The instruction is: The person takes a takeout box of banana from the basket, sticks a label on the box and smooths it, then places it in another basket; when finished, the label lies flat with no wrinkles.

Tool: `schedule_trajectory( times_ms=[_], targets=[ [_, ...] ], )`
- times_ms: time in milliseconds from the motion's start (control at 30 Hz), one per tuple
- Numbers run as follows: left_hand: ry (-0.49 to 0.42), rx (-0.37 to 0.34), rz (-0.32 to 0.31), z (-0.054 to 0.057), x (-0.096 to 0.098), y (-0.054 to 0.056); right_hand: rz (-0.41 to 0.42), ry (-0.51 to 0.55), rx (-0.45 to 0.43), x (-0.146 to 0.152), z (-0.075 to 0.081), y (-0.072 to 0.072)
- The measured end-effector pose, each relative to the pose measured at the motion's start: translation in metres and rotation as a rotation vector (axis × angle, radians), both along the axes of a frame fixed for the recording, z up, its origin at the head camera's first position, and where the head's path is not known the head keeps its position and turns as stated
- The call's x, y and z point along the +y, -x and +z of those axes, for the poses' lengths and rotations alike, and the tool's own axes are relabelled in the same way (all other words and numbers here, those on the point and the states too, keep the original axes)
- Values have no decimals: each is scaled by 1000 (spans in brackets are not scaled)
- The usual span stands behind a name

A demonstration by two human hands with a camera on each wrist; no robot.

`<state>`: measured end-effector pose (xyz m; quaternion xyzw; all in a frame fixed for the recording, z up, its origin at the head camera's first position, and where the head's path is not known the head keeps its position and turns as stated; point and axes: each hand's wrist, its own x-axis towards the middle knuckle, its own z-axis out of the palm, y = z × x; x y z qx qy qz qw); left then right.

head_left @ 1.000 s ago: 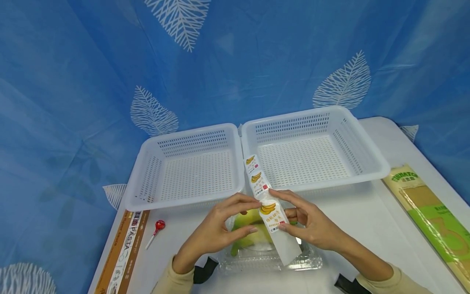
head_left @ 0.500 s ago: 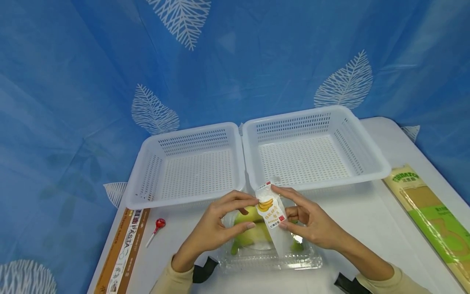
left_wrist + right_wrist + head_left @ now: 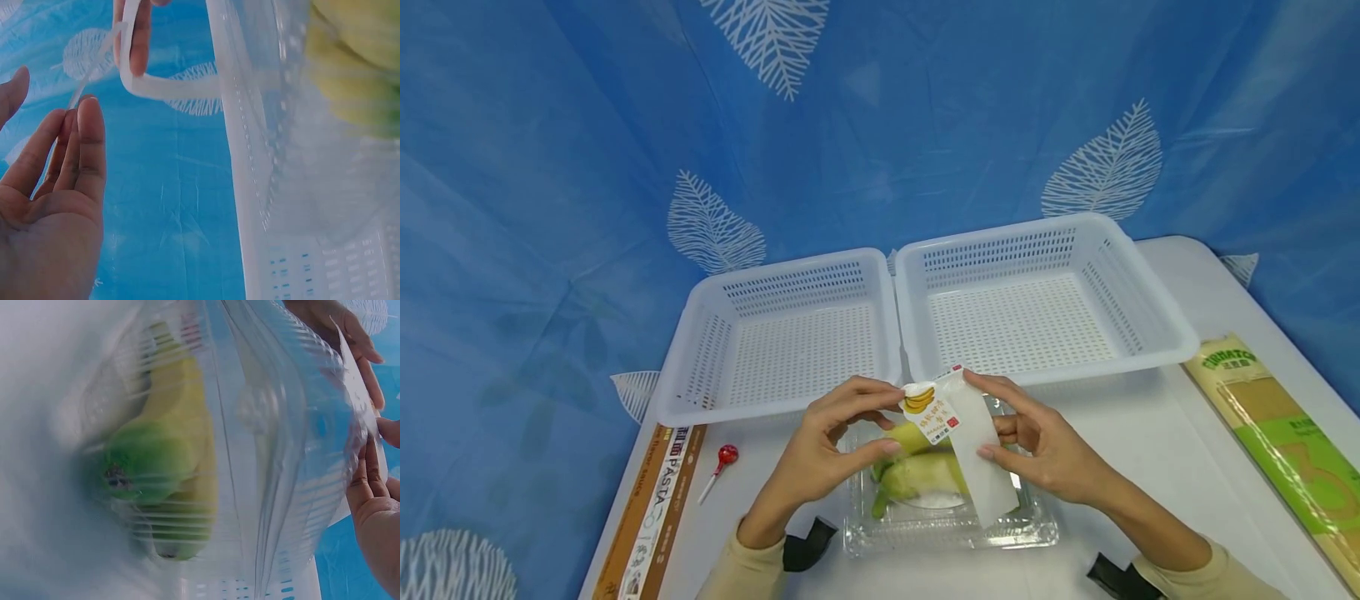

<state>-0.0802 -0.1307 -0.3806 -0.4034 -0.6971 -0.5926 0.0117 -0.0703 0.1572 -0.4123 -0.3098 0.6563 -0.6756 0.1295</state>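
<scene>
Blue leaf-patterned sheeting backs a white table bearing a clear box.

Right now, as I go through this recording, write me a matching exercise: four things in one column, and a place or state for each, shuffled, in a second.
Things
1. banana label
2. white backing strip
3. lollipop
4. clear container

Places and states
A. has yellow-green fruit inside
B. held in the right hand
C. lies on the table near the brown pasta pack
D. held at the fingertips of the left hand

Right pairs: 1-D, 2-B, 3-C, 4-A
</scene>
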Motion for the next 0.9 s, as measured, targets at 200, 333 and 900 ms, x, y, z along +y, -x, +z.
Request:
schedule_trajectory(
  times_ms=[200, 333, 900],
  targets=[
    [-12, -29, -45, 0, -10, 4, -24, -7, 35, 4, 2, 3],
    [-9, -100, -105, -1, -15, 5, -27, 16, 86, 5, 1, 4],
    [92, -292, -349, -18, -13, 4, -37, 26, 75, 10, -1, 6]
  ],
)
